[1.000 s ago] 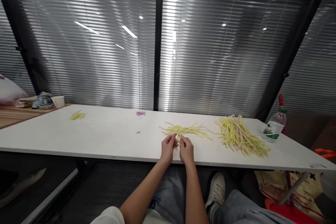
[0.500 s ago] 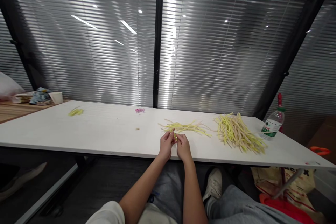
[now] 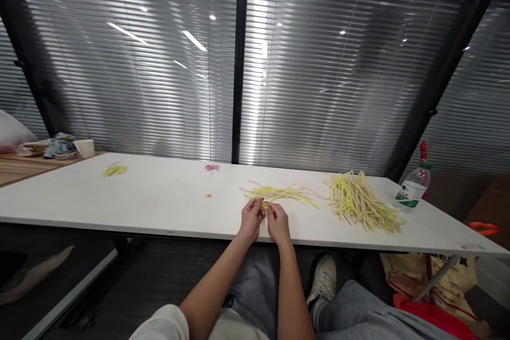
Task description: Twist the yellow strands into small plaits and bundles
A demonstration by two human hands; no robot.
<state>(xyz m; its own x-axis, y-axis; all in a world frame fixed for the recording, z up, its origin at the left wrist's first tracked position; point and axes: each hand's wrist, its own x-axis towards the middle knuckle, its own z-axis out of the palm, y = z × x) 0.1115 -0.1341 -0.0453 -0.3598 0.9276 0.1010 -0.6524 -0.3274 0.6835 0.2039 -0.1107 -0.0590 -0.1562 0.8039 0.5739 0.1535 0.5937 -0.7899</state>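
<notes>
Three lots of yellow and beige strands lie on the white table [image 3: 159, 196]: one large heap [image 3: 362, 202] toward the right edge, one thin spread [image 3: 281, 192] midway along, and one small bunch [image 3: 115, 170] near the far left corner. The strands in the heap overlap too much to count singly. There is one patch of pink bits [image 3: 212, 168] by the far edge, one brown spot [image 3: 208, 196] nearer the middle, and one bottle [image 3: 413, 191] with a green cap, upright at the right edge.

The left hand [image 3: 251, 219] and right hand [image 3: 279, 223] meet over the near edge, just in front of the thin spread. The fingers of both are bent and closed, thumbs against forefingers, pinching one short yellow piece [image 3: 264, 205] between them; its ends are hidden.

Past the left edge, a wooden surface [image 3: 19, 169] carries one white cup [image 3: 85, 148] and a crumpled blue item [image 3: 59, 146]. Lowered blinds [image 3: 179, 90] stand behind the far edge, split by a dark post [image 3: 238, 64]. Below the right part of the near edge sit a printed bag [image 3: 454, 281] and something red [image 3: 432, 316].
</notes>
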